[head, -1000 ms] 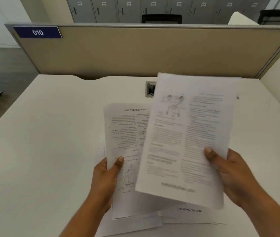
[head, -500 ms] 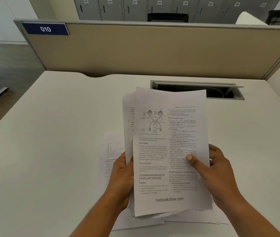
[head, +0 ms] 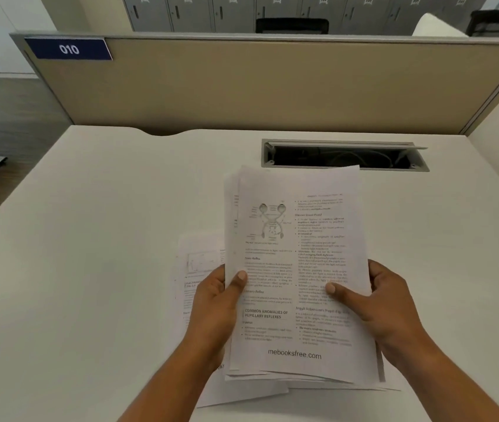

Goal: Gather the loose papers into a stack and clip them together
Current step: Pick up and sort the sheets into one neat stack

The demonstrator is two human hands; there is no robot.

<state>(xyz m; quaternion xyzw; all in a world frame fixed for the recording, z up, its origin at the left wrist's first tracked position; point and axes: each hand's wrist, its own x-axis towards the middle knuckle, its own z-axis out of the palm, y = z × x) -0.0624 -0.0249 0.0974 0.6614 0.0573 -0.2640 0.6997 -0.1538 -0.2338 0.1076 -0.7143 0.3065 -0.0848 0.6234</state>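
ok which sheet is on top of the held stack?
The sheet with the eye-pathway diagram, the heading "COMMON ANOMALIES OF PUPILLARY REFLEXES" and "mebooksfree.com" at its foot. Both thumbs press on it; the other sheets show only as edges behind it or lie on the desk.

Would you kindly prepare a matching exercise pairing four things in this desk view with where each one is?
Things:
1. held stack of papers
2. loose sheet
3. cable tray opening
4. blue 010 sign

Places:
A. on the partition, upper left
B. flat on the desk, beside the left hand
C. between the left hand and the right hand
D. set into the desk beyond the papers

Pairs: 1-C, 2-B, 3-D, 4-A
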